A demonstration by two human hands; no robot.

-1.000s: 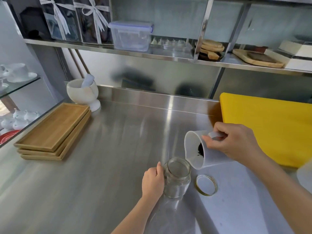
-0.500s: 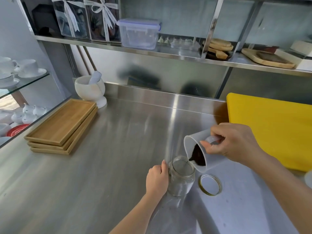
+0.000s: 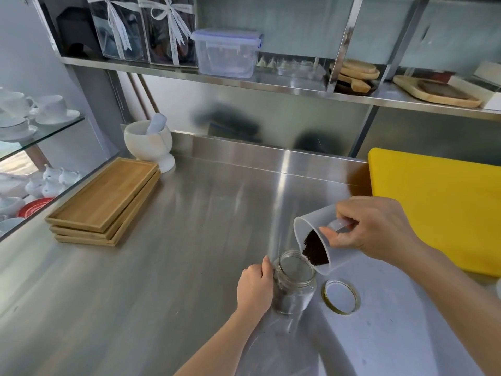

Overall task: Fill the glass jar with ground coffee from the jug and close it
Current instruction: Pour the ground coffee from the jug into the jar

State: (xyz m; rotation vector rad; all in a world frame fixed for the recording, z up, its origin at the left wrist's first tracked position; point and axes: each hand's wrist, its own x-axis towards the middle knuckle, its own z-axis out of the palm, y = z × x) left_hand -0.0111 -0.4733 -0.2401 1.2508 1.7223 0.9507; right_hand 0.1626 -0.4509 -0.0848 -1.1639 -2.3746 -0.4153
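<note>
A clear glass jar (image 3: pixel 295 287) stands upright on the steel counter, its mouth uncovered. My left hand (image 3: pixel 254 287) wraps its left side. My right hand (image 3: pixel 371 226) grips the handle of a translucent white jug (image 3: pixel 311 226), tipped steeply with its rim just over the jar's mouth. Dark ground coffee (image 3: pixel 314 248) has slid down to the jug's lower lip. Some dark grounds show at the jar's bottom. The jar's gold-rimmed lid (image 3: pixel 341 295) lies flat on the counter just right of the jar.
A yellow cutting board (image 3: pixel 439 202) lies at the right. Stacked wooden trays (image 3: pixel 105 202) and a white mortar with pestle (image 3: pixel 149 142) sit at the back left. White cups fill glass shelves at far left. A steel shelf above carries a plastic box (image 3: pixel 226 52) and wooden boards.
My right hand has tipped the jug further and lowered its rim onto the jar's mouth. The coffee has slid from the jug's base to its lip. My left hand stays on the jar.
</note>
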